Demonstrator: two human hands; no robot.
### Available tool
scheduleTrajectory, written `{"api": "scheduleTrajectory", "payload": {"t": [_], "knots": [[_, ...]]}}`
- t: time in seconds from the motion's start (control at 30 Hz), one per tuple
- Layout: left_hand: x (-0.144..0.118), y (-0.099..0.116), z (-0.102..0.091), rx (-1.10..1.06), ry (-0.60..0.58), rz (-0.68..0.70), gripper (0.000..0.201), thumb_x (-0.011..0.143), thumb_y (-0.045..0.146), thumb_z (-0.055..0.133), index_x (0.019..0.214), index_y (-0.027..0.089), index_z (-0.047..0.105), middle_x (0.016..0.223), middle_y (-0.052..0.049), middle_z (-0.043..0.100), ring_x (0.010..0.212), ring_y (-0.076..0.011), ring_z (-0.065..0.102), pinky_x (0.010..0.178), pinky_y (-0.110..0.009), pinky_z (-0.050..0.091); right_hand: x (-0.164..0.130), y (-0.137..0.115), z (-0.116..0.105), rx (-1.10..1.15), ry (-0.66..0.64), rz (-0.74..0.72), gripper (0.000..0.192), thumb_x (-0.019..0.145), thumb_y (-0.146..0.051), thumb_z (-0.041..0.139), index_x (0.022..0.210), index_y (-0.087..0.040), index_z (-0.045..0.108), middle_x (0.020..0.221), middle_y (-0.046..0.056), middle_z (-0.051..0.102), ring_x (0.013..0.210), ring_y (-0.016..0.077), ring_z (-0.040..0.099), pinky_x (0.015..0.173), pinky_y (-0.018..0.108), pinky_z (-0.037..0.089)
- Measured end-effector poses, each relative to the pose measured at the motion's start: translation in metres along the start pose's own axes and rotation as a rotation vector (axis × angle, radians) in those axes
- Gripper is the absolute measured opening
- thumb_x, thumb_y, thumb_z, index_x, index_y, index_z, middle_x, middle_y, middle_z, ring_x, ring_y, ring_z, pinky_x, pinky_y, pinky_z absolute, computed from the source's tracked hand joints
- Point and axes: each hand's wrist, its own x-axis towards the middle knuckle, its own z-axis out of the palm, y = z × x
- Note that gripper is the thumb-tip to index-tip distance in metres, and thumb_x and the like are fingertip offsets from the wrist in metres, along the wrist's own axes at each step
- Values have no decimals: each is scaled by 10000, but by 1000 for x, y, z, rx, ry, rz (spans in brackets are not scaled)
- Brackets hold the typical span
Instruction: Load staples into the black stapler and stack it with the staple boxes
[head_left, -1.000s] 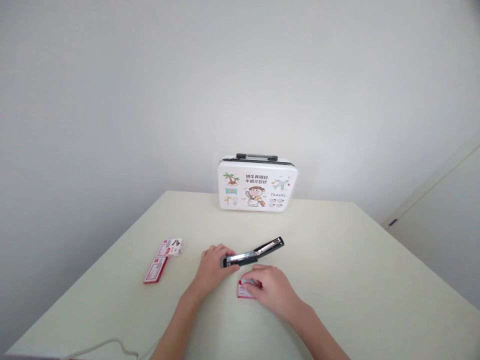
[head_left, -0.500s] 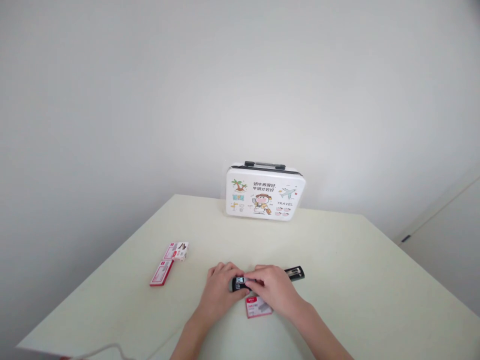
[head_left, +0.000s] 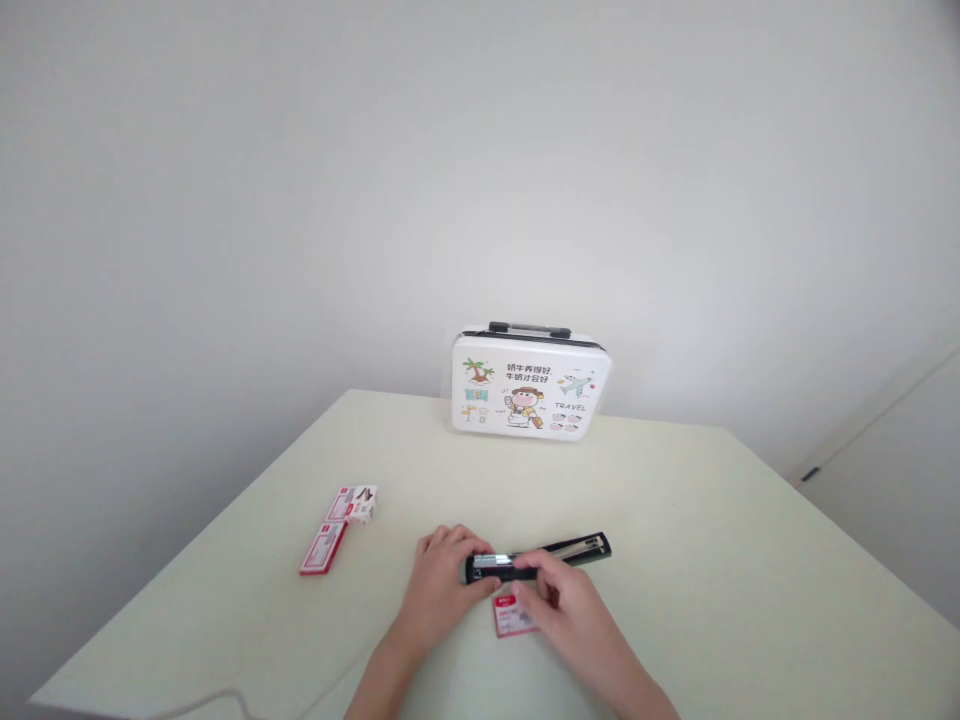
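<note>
A black stapler [head_left: 551, 551] lies opened out on the table, its long metal channel facing up. My left hand [head_left: 444, 580] is closed on its left end, thumb on the near side and fingers on the far side. A shiny strip [head_left: 491, 561], like a row of staples, shows in that end. My right hand [head_left: 577, 612] is partly open, its index fingertip touching the stapler's middle beside the strip. Its thumb is apart from the index finger, above a small red and white staple box [head_left: 513, 617]. The hand covers the box's right part.
Red and white boxes [head_left: 322, 548] lie at the left, with a small white box [head_left: 363, 502] beside them. A white printed case [head_left: 529, 390] with a black handle stands upright against the wall. A cable [head_left: 217, 694] crosses the near left edge of the table [head_left: 660, 470].
My right hand has drawn back toward me and to the right, its fingers parting. More of the stapler and the shiny strip now shows. My left hand has stayed on the stapler's end.
</note>
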Motion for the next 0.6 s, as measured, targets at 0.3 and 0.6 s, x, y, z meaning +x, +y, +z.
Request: {"api": "scheduleTrajectory", "payload": {"t": [0.3,0.6], "knots": [[1,1,-3,-7,-30,5,240,797,428,771,1027,368,734,1100,21,702,1069,-248,557,952,-399,306,12,41,-44,391,59,91,484,862,-603,658,1100,-182,687,928,31,686,638,131,510,576,257,374],[2,1,1,-13,-7,5,219,768,400,780,953,301,720,1053,5,694,1044,-250,562,932,-389,317,57,-10,-15,-48,-127,-125,234,689,-346,849,730,-207,665,594,-87,514,557,94,444,530,248,238]]}}
